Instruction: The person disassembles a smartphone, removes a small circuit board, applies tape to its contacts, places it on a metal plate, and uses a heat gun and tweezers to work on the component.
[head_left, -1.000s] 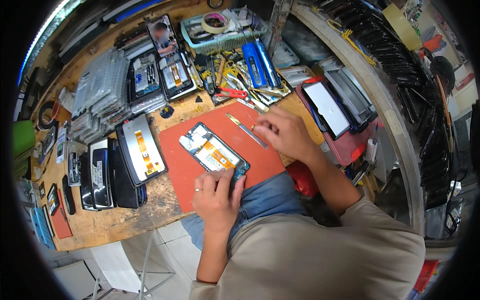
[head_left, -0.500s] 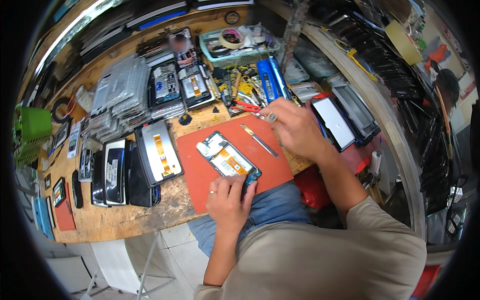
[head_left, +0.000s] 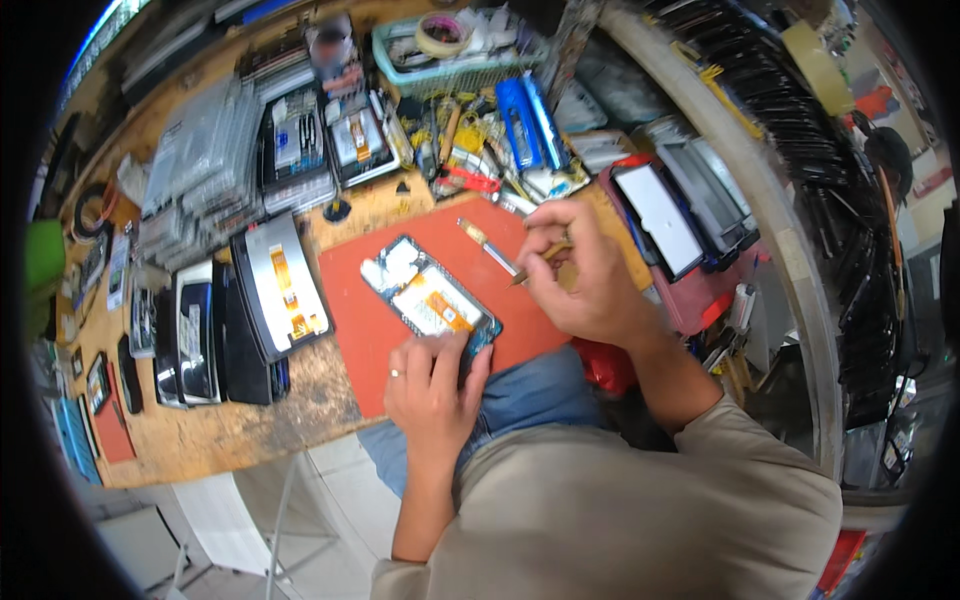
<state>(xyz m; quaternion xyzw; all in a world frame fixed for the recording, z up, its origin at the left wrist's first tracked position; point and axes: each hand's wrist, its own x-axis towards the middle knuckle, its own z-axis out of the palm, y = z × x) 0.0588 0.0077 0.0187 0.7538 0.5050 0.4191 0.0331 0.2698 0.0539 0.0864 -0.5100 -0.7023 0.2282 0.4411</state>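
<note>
An opened phone (head_left: 430, 292) lies on a red-orange mat (head_left: 362, 345), its battery, orange flex cable and boards exposed. My left hand (head_left: 432, 385) grips the phone's near end, fingers over the top edge and thumb along the right side. To the right of the phone, my right hand (head_left: 585, 275) is raised above the mat's right part. Pinched in it is a slim brownish pointed tool (head_left: 546, 258), tip down and to the left; blur hides its exact kind. Just beside that tip lies a thin metal blade tool (head_left: 490, 247), partly behind the right hand.
Left of the mat stand phone screens with a flex cable (head_left: 287, 290) and a dark phone stack (head_left: 193, 335). Behind are bubble-wrapped stacks (head_left: 205, 150), red-handled pliers (head_left: 468, 180), a blue tool case (head_left: 520, 125) and a teal basket (head_left: 400, 78). A boxed white panel (head_left: 657, 215) lies right.
My right hand has come back from the tools at the mat's far edge toward the phone, and a slim brown tool shows in it. The left hand keeps its grip. The view has shifted slightly.
</note>
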